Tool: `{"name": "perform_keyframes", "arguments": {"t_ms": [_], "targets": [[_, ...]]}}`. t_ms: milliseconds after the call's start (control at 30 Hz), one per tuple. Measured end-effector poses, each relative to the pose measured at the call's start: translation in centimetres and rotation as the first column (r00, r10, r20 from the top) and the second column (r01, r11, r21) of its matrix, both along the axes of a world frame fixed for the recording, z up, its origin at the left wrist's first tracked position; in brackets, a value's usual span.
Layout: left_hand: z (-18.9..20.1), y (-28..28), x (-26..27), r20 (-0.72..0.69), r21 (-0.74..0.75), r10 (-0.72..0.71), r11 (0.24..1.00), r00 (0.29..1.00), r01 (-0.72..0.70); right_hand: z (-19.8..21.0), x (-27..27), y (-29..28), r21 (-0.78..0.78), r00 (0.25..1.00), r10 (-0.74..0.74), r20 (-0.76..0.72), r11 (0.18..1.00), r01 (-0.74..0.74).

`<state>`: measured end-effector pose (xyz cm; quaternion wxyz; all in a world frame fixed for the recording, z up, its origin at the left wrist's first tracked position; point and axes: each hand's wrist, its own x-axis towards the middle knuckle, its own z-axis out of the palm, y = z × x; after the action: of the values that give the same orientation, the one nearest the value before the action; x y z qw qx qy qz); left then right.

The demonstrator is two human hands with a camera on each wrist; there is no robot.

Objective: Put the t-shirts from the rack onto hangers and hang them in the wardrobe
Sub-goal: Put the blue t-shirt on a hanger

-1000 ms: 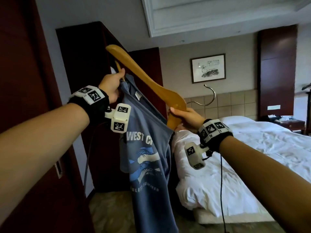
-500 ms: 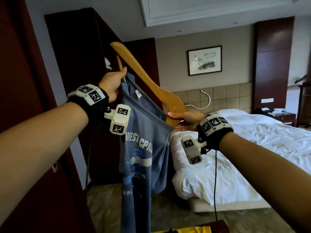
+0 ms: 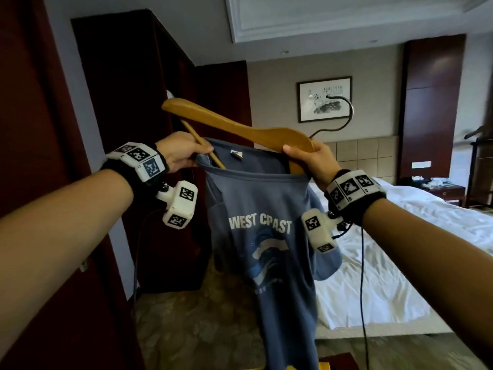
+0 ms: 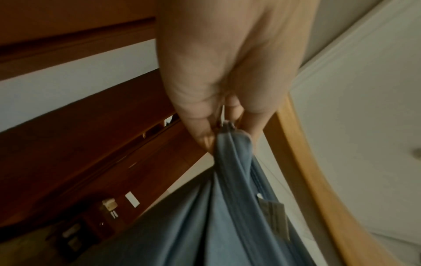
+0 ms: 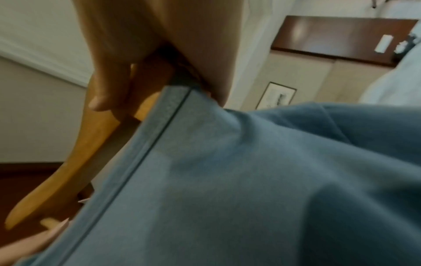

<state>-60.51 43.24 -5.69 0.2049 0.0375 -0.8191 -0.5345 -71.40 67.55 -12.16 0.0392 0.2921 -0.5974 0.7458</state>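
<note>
Hanger [image 3: 240,130] half inside t-shirt [image 3: 264,236]; my left hand [image 3: 177,153] pinches collar, right hand [image 3: 310,161] grasps hanger. Risk: exposed arm snags neckline, collar slips.

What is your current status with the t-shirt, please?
Left hand pinches blue t-shirt collar. Right hand grips wooden hanger, one arm inside neck. Nothing obstructing.

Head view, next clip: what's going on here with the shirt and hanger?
A person is putting a blue t-shirt onto a wooden hanger. The left hand pinches the collar at one side, and the right hand grips the hanger's middle together with the collar's other side. One hanger arm is inside the neck opening; the other still sticks out up and to the left. The shirt is not yet fully on, and nothing is hung in the wardrobe yet.
</note>
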Motion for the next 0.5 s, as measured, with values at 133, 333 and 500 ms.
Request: {"name": "perform_keyframes", "arguments": {"t_ms": [133, 333, 500], "targets": [[-0.2, -0.1, 0.3, 0.082, -0.069, 0.088, 0.994, 0.993, -0.082, 0.3, -0.8, 1.1, 0.081, 0.991, -0.095, -0.096, 0.991, 0.103], [0.5, -1.1, 1.5, 0.22, 0.344, 0.044, 0.931, 0.975, -0.12, 0.9, -1.5, 2.9, 0.276, 0.956, -0.134, -0.259, 0.939, 0.206], [0.4, -2.9, 1.3, 0.131, 0.512, -0.035, 0.858, 0.991, -0.037, 0.8, -2.3, 4.4, 0.308, 0.951, -0.13, -0.281, 0.926, 0.217]]}}
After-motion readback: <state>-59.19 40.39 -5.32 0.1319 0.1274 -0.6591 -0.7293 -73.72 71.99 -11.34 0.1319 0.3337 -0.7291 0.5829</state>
